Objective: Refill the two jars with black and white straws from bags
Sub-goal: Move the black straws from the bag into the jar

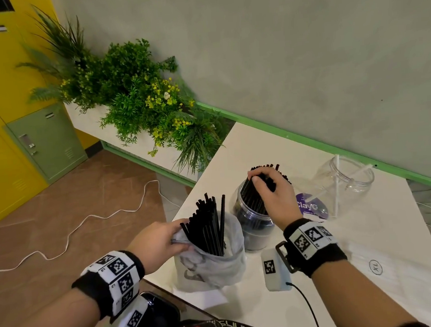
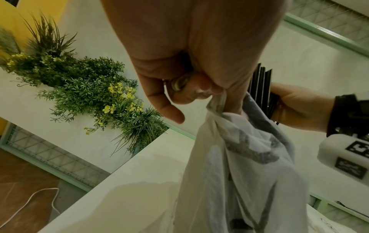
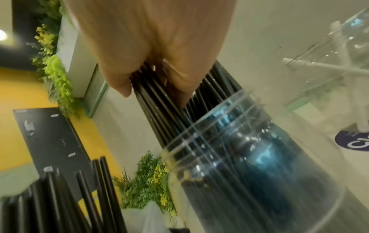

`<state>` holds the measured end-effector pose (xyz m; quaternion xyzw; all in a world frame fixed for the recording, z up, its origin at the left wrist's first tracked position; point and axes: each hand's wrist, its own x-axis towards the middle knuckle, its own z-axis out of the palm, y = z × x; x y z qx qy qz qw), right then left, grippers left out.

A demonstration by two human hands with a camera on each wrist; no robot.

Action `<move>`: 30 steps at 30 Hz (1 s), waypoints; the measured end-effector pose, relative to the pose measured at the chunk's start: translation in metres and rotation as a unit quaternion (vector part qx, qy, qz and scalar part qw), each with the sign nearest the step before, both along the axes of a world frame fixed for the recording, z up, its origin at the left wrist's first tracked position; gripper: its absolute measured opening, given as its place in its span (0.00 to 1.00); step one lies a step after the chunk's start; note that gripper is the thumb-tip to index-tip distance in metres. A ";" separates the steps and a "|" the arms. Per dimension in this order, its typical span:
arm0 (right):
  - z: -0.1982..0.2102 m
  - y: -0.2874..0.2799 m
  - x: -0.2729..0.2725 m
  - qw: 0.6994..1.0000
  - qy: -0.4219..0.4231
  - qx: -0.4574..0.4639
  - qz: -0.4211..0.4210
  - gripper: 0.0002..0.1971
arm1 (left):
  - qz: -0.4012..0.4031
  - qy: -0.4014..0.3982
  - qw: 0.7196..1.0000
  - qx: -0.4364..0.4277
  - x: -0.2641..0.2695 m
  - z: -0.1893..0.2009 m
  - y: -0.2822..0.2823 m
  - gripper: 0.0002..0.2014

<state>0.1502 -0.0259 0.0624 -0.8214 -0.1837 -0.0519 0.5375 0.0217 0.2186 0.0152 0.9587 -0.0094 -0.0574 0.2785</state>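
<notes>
A person's right hand (image 1: 271, 195) reaches forward over a white desk (image 1: 383, 248), its fingers (image 3: 119, 82) curled around a bundle of black straws (image 1: 255, 188) whose lower ends stand inside a clear jar (image 1: 254, 227). The straws lean toward the left of the jar's mouth, with the hand clasped around their upper part and the tips showing just above the knuckles. The left hand (image 1: 161, 241) is stretched out at the near left edge of the desk, thumb and fingers pinching the gathered rim of a translucent plastic bag (image 1: 211, 265); the left wrist view shows the film bunched tight between thumb and forefinger. More black straws in the bag (image 1: 210, 227) stand upright out of its open mouth, too many and too close-packed to count. Two jars are in view: the one being filled, just right of the bag, and a second clear jar (image 1: 343, 185) farther right, which holds about three white straws (image 1: 337, 188) leaning at angles. A round purple sticker (image 1: 310, 206) lies on the desk between the two jars. One bag is visible. Both wrists wear black bands with printed marker squares. A planter of greenery (image 1: 138, 92) stands beyond the desk's left corner, and a white cable (image 1: 69, 237) trails across the floor.
</notes>
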 end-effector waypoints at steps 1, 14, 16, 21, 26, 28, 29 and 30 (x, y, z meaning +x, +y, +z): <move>0.002 -0.002 0.002 1.000 -0.006 -0.005 0.010 0.11 | 0.000 0.001 1.000 0.001 0.000 -0.001 0.001 0.22; -0.033 0.001 0.013 0.914 -0.274 -0.298 0.023 0.14 | -0.004 -0.024 1.000 -0.002 -0.001 0.006 -0.005 0.19; -0.031 0.003 0.019 0.902 -0.295 -0.313 0.032 0.15 | -0.005 -0.023 1.000 -0.001 0.000 0.007 -0.005 0.19; -0.014 0.000 0.024 0.898 -0.330 -0.290 0.029 0.15 | -0.001 -0.027 1.000 0.002 0.000 0.006 -0.003 0.19; -0.022 -0.015 0.019 0.919 -0.219 -0.303 0.124 0.18 | 0.000 -0.026 1.000 -0.004 0.000 0.006 -0.002 0.17; -0.022 -0.024 0.019 0.894 -0.273 -0.328 0.138 0.18 | 0.000 -0.025 1.000 -0.003 0.000 0.005 -0.002 0.18; -0.025 -0.030 0.021 0.865 -0.329 -0.353 0.136 0.20 | 0.000 -0.023 1.000 -0.002 0.000 0.005 -0.002 0.18; -0.024 -0.034 0.023 0.849 -0.354 -0.373 0.123 0.20 | 0.000 -0.022 1.000 -0.002 0.000 0.005 -0.002 0.18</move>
